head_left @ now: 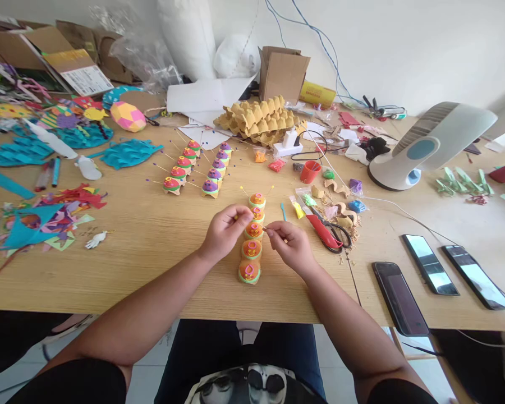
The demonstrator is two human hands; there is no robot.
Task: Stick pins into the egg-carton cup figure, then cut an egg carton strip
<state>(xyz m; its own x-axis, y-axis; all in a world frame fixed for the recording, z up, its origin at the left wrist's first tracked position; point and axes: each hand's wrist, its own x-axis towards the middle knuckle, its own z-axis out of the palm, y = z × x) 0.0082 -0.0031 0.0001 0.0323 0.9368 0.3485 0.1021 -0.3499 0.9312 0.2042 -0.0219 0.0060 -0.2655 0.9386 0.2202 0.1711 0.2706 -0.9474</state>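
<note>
An orange and green egg-carton caterpillar (252,241) lies on the wooden table (151,264) in front of me, running away from me, with two thin feelers at its far end. My left hand (225,230) is closed against its left side, near the middle segment. My right hand (288,242) pinches a thin pin at the same segment's right side. Two more caterpillars, a red and green caterpillar (183,167) and a purple and yellow caterpillar (216,171), stand further back with pins sticking out.
Red-handled scissors (328,233), small clay bags and a red cup (310,171) lie to the right. Three phones (431,272) sit at the near right by a white fan (425,147). Paper scraps (46,216), blue paper shapes and egg cartons (258,119) fill the left and back.
</note>
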